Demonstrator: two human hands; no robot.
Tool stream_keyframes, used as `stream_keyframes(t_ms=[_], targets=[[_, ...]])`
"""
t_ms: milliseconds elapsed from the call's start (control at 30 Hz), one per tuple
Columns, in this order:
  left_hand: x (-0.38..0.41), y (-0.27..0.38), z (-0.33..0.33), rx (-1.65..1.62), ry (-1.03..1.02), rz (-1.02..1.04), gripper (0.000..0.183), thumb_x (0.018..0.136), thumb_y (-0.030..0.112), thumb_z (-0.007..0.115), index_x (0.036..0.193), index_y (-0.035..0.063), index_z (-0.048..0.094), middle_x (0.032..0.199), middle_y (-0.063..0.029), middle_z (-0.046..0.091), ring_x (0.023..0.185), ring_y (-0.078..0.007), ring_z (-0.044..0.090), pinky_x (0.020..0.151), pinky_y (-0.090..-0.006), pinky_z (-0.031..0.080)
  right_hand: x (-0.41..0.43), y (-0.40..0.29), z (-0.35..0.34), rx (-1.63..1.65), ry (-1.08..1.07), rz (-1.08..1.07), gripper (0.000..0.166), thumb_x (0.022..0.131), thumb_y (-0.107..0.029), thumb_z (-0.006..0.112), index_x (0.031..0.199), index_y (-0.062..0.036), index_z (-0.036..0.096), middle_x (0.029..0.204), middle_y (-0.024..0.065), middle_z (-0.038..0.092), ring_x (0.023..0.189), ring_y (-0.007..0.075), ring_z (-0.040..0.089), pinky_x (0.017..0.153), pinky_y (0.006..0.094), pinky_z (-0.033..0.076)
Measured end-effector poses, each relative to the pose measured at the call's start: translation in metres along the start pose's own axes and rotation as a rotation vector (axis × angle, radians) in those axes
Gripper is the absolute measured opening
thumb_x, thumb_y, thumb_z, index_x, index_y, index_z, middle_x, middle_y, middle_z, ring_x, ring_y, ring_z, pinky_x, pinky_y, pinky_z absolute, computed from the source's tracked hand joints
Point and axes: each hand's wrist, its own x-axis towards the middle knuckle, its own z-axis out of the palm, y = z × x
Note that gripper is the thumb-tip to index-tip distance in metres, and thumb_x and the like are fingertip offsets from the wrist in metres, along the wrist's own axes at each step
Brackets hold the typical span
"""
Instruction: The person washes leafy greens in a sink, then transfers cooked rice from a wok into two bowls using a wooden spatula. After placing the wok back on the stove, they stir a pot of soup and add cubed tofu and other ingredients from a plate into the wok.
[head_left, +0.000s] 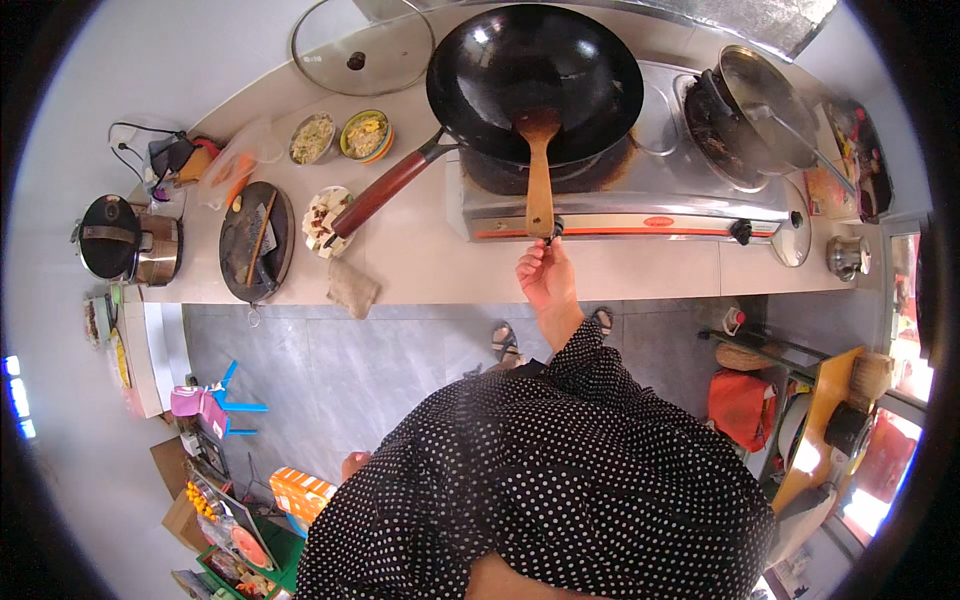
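My right hand (547, 277) reaches to the stove's front, its thumb and fingers on a black control knob (557, 226), partly hidden by a wooden spatula (540, 172). The spatula rests with its blade in a black wok (525, 82), its handle hanging over the front edge. The wok sits tilted on the left burner of the steel gas stove (622, 199), its red-brown handle pointing down left. What looks like part of my left hand (355, 461) shows at the left of my dotted garment; its fingers are mostly hidden.
Left on the counter (420, 270) are two food bowls (366, 135), a plate of white cubes (328, 217), a cloth (352, 289), a round cutting board (236, 247) with a cleaver and a pot (161, 251). A glass lid (364, 45) leans behind; a ladle stands in a pan (772, 112) at right.
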Motion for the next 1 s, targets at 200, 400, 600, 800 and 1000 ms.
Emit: stream_keyframes(t_ms=[200, 400, 600, 800, 1000], targets=[[-0.025, 0.128, -0.062, -0.338, -0.062, 0.059, 0.031, 0.086, 0.026, 0.058, 0.096, -0.0033, 0.061, 0.077, -0.0122, 0.066, 0.072, -0.0185, 0.064, 0.062, -0.0310, 0.050, 0.011, -0.002, 0.003, 0.269, -0.057, 0.019, 0.041, 0.097, -0.041, 0.038, 0.080, -0.0056, 0.051, 0.063, -0.0012, 0.045, 0.055, 0.0105, 0.041, 0.048, 0.0235, 0.035], [-0.034, 0.139, -0.064, -0.233, -0.082, 0.138, 0.030, 0.085, 0.025, 0.059, 0.096, -0.0035, 0.061, 0.077, -0.0112, 0.066, 0.070, -0.0182, 0.064, 0.063, -0.0300, 0.050, 0.008, 0.003, 0.017, 0.411, -0.015, 0.019, 0.042, 0.097, -0.042, 0.037, 0.077, -0.0069, 0.049, 0.061, -0.0030, 0.041, 0.051, 0.0099, 0.037, 0.045, 0.0238, 0.032], [-0.037, 0.120, -0.046, -0.167, -0.050, 0.078, 0.034, 0.085, 0.028, 0.057, 0.094, -0.0048, 0.061, 0.076, -0.0143, 0.066, 0.073, -0.0208, 0.063, 0.066, -0.0327, 0.049, 0.008, 0.005, 0.033, 0.231, 0.172, -0.124, 0.037, 0.100, -0.036, 0.031, 0.078, -0.0088, 0.044, 0.060, -0.0055, 0.039, 0.045, 0.0054, 0.035, 0.040, 0.0203, 0.032], [-0.039, 0.098, -0.023, -0.249, -0.062, 0.056, 0.032, 0.084, 0.028, 0.056, 0.091, -0.0032, 0.061, 0.076, -0.0142, 0.065, 0.074, -0.0190, 0.060, 0.068, -0.0322, 0.048, 0.008, 0.012, 0.036, -0.048, 0.300, -0.248, 0.031, 0.098, -0.034, 0.043, 0.080, -0.0087, 0.046, 0.063, -0.0030, 0.040, 0.051, 0.0086, 0.034, 0.046, 0.0234, 0.031], [-0.065, 0.149, -0.043, -0.283, -0.116, -0.012, 0.025, 0.085, 0.021, 0.057, 0.090, -0.0021, 0.061, 0.078, -0.0135, 0.065, 0.074, -0.0189, 0.060, 0.068, -0.0316, 0.048, 0.010, 0.012, 0.026, -0.475, 0.412, -0.329, 0.033, 0.096, -0.038, 0.046, 0.079, -0.0094, 0.045, 0.063, -0.0022, 0.041, 0.048, 0.0088, 0.035, 0.043, 0.0244, 0.032]])
